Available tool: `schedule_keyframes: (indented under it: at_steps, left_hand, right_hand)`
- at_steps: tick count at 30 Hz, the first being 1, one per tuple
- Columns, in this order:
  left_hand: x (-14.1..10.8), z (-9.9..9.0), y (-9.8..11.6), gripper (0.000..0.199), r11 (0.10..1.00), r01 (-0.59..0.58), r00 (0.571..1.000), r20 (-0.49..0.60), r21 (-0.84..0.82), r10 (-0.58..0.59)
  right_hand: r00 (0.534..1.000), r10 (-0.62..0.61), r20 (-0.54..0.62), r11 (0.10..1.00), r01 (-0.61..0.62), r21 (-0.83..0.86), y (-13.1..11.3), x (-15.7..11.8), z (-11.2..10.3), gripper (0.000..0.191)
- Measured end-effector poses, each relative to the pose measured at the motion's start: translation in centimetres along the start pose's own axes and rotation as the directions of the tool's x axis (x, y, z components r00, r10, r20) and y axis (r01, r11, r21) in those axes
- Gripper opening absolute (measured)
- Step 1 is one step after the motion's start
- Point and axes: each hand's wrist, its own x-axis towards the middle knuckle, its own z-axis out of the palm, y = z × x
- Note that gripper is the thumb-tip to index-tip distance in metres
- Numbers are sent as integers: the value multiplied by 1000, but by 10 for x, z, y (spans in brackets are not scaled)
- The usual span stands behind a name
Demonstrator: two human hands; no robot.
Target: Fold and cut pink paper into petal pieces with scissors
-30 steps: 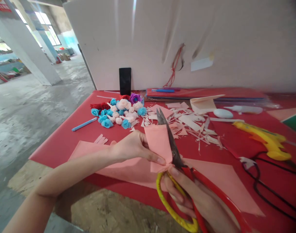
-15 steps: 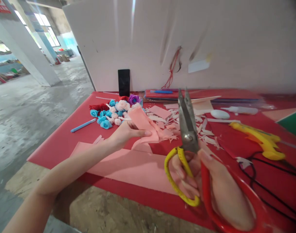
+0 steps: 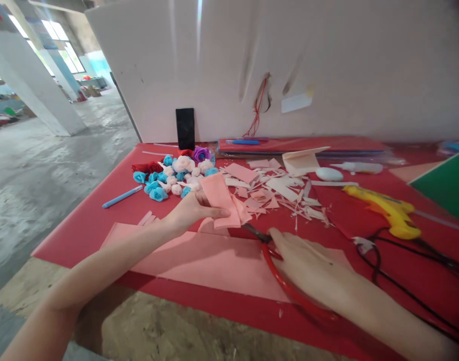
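Between thumb and fingers, my left hand (image 3: pixel 194 209) pinches a folded piece of pink paper (image 3: pixel 218 196) above the table. My right hand (image 3: pixel 302 258) is closed around scissors (image 3: pixel 280 273) with red handles. Their dark blades point left, and the tips are close to the paper's lower right edge; I cannot tell whether they touch it. Below both hands lies a large pink sheet (image 3: pixel 214 260). Blue, white, red and purple paper roses (image 3: pixel 184 164) are heaped just beyond my left hand. Pink and white paper scraps (image 3: pixel 285 188) are strewn behind the scissors.
On the right lie a yellow glue gun (image 3: pixel 387 208) with a black cord and a white glue bottle (image 3: pixel 359 167). A blue pen (image 3: pixel 122 196) rests at left. Against the white board (image 3: pixel 214 65) leans a black phone (image 3: pixel 185 128). A green sheet (image 3: pixel 447 183) juts in at right.
My right hand has brought the scissors down and left, from upright with blades pointing up to beside the pink paper. My left hand still holds the paper. The view has shifted slightly right.
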Motion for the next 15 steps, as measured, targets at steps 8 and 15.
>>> schedule_keyframes:
  at_steps: [8, 15]
  left_hand:
    - [-7, 7, -4, 17, 983, 53, 995, 70, 177, -66]
    - [-16, 19, -9, 14, 963, 49, 976, 194, 264, -103]
  right_hand:
    - [997, -78, 10, 997, 78, -10, -25, 8, -17, 36]
    - [999, -42, -2, 644, 29, 765, -50, 6, -3, 25]
